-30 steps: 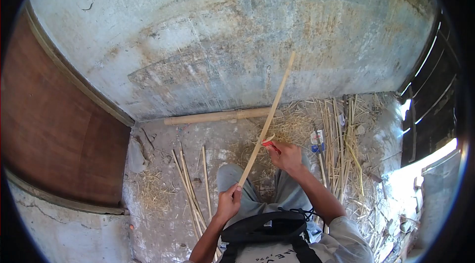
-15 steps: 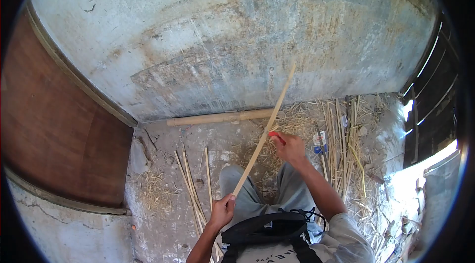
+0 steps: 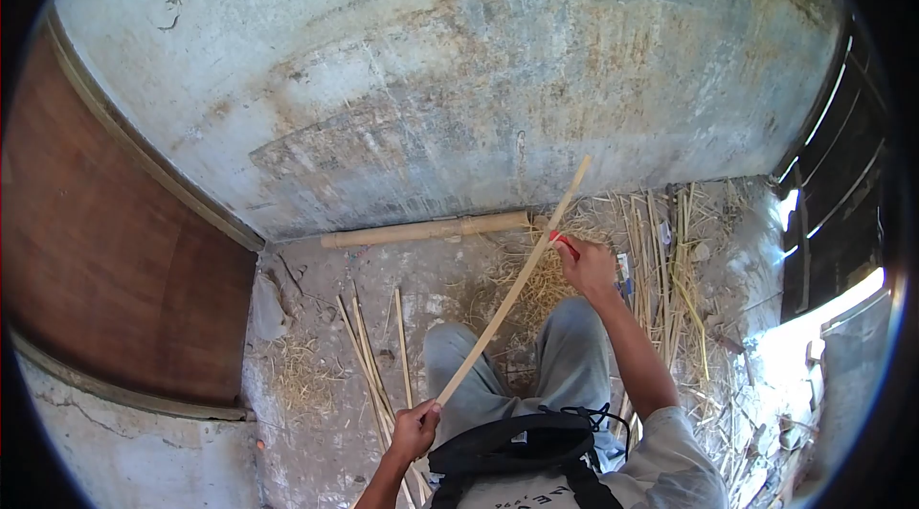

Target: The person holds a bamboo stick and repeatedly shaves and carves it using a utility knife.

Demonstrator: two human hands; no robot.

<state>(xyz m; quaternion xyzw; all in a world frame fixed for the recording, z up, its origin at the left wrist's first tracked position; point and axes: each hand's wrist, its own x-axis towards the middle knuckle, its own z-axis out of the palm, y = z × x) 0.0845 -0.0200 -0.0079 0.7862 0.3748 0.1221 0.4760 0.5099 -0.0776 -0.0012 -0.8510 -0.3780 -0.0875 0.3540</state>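
Note:
A long, pale bamboo strip (image 3: 503, 310) slants from my lower left up toward the wall. Its lower end is gripped in my left hand (image 3: 415, 430), close to the black bag on my lap. Farther up, my right hand (image 3: 590, 270) is closed round a small red-handled tool (image 3: 565, 243), which touches the strip near its upper part. The tool's blade is too small to make out. Beyond the tool, the strip's free tip points up in front of the wall.
A bamboo pole (image 3: 426, 229) lies along the wall's foot (image 3: 479, 97). Thin strips (image 3: 364, 346) lie left of my knees, and a larger bundle (image 3: 661, 279) lies on the right. Shavings (image 3: 302, 375) litter the floor. A brown door panel (image 3: 124, 241) stands left.
My right hand and the red tool have moved up and right along the strip. My left hand has moved down and left, drawing the strip's lower end closer to my body.

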